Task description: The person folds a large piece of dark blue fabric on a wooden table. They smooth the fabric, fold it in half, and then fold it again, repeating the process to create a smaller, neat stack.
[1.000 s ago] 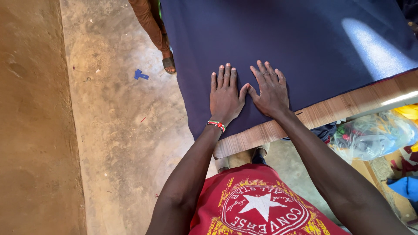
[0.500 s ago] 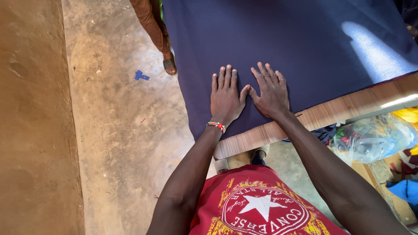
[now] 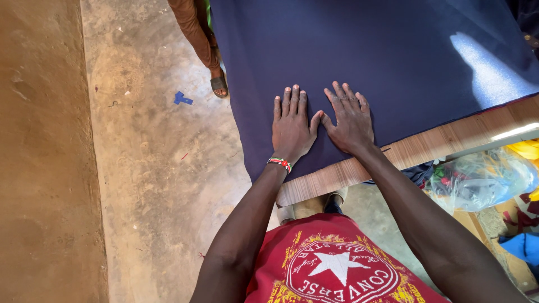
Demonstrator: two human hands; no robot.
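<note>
Your left hand (image 3: pixel 292 128) and right hand (image 3: pixel 351 123) lie open, flat, thumbs touching, pinning navy cloth (image 3: pixel 359 62) near the table (image 3: pixel 426 148) edge, apparently smoothing it; someone's leg (image 3: pixel 199 39) stands beyond-left.

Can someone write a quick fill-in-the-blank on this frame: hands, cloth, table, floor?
1. Both hands, left hand and right hand, lie ____ on the navy cloth.
2. The beaded bracelet is on the ____ wrist.
3. The cloth covers a ____ table.
4. A small ____ scrap lies on the concrete floor.

Missing: flat; left; wooden; blue
</note>
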